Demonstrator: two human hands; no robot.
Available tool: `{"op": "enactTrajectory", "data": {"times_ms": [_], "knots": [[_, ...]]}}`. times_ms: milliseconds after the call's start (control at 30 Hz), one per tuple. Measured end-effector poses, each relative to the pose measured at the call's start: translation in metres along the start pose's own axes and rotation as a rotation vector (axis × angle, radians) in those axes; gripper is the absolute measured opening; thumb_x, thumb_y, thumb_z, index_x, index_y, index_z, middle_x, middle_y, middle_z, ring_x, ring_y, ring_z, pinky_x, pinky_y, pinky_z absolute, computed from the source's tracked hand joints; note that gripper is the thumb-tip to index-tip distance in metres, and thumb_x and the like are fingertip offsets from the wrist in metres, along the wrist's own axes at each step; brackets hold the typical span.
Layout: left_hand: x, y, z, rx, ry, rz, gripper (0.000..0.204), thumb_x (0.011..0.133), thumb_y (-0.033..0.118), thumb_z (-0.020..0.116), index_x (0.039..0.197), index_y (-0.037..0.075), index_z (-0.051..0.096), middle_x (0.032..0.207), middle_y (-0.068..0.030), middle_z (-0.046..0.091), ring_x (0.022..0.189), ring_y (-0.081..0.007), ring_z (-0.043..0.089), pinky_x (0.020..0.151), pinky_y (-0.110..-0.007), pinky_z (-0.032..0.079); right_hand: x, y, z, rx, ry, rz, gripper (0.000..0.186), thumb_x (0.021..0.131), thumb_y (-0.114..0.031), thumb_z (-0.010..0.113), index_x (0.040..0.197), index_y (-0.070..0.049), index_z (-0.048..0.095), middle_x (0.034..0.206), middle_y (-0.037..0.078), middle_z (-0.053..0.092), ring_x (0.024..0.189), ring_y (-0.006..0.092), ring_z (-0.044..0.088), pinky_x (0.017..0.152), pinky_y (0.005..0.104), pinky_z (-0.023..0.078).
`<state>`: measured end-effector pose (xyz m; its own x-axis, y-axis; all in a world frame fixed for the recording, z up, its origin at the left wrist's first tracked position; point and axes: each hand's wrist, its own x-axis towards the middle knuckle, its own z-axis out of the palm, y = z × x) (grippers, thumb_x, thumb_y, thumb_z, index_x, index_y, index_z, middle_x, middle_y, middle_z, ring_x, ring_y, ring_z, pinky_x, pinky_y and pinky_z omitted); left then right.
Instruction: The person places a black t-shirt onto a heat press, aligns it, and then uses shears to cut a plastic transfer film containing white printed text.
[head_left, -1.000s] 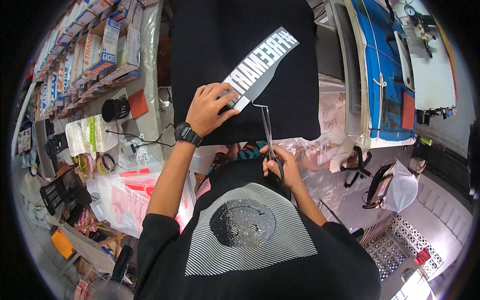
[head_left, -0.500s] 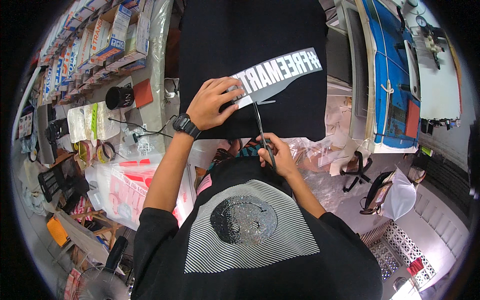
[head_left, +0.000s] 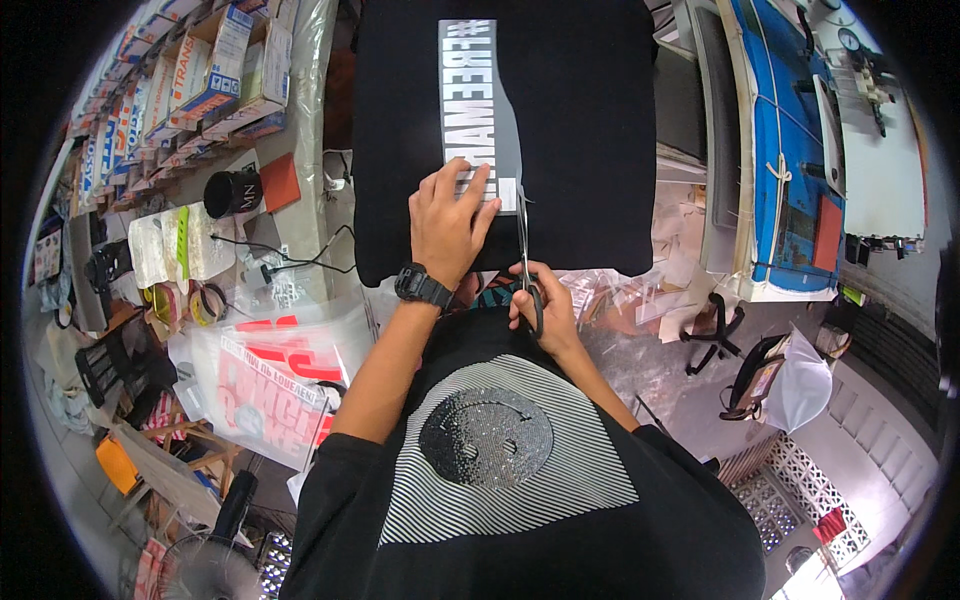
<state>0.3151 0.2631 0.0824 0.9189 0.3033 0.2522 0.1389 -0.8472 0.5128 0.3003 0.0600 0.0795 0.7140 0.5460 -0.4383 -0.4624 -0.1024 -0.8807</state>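
Observation:
A grey strip of film with mirrored white lettering (head_left: 482, 110) lies lengthwise over a black cloth-covered board (head_left: 590, 110). Its right edge is cut in a wavy line. My left hand (head_left: 447, 225), with a black watch on the wrist, grips the strip's near end, fingers over the lettering and thumb near a small white patch (head_left: 508, 193). In my right hand (head_left: 552, 305) are black-handled scissors (head_left: 523, 240), fingers through the loops. Their blades point away from me and meet the strip's near right edge; how far apart the blades stand is hard to see.
At left, a shelf of narrow cardboard boxes (head_left: 210, 70) rises behind a black mug (head_left: 232, 193) and a red square (head_left: 280, 181). Clear printed sheets (head_left: 265, 375) are stacked lower left. A blue-topped machine (head_left: 775, 130) borders the right side.
The strip has turned from slanting rightward to pointing straight away from me. My left hand has shifted right with it; the scissors stay near the same place, now along its right edge.

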Motion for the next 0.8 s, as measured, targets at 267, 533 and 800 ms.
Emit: {"op": "enactTrajectory", "data": {"times_ms": [267,533,800], "knots": [[-0.007,0.006,-0.001,-0.026,-0.016,-0.044,0.040,0.087,0.031,0.069,0.125,0.017,0.067,0.129,-0.0075,0.053,0.114,-0.0274,0.050,0.093,-0.043,0.037,-0.011,-0.002,-0.011,0.006,-0.027,0.100,0.037,0.091,-0.024,0.071,0.115,0.001,0.057,0.071,0.001,0.059,0.060,0.0076,0.058,0.053,0.0234,0.052],[-0.019,0.003,-0.009,0.002,0.026,0.129,0.028,0.084,0.026,0.072,0.112,0.023,0.072,0.114,0.0001,0.062,0.105,-0.0226,0.054,0.087,-0.041,0.035,-0.033,-0.002,-0.016,0.002,0.100,-0.013,0.037,0.089,-0.016,0.073,0.117,0.001,0.056,0.077,0.004,0.063,0.063,0.0086,0.061,0.059,0.0220,0.051],[-0.053,0.030,-0.016,-0.157,0.024,0.181,0.031,0.077,0.015,0.076,0.108,0.021,0.075,0.087,-0.0006,0.055,0.084,-0.0200,0.053,0.077,-0.037,0.037,0.032,-0.052,0.007,0.225,0.326,0.043,0.039,0.085,-0.008,0.075,0.116,0.005,0.055,0.085,0.009,0.069,0.067,0.0105,0.065,0.056,0.0220,0.051]]}}
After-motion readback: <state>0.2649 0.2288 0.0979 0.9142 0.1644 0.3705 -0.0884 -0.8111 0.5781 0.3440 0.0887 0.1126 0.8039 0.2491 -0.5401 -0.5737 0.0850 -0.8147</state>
